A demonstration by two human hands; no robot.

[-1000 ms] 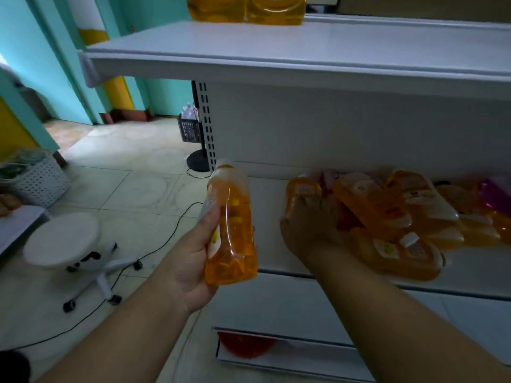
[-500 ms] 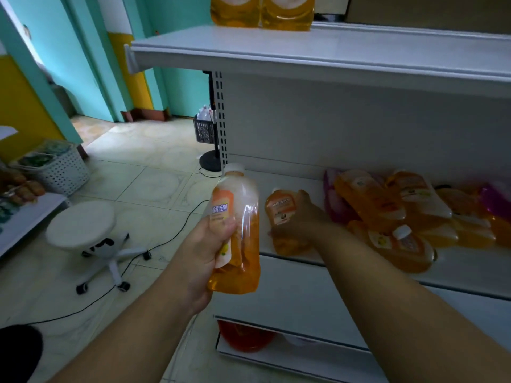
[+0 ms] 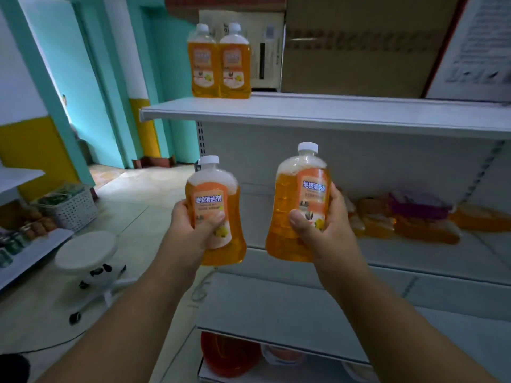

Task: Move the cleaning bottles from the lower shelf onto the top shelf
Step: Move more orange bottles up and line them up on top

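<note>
left hand grip: holds 1 upright orange floor-cleaner bottle | right hand grip: holds another bottle | both below top shelf, where 2 bottles stand | more bottles lie on lower shelf

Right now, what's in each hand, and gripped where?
Left hand grips one orange bottle around its labelled middle; right hand grips another orange bottle around its lower body.
</note>
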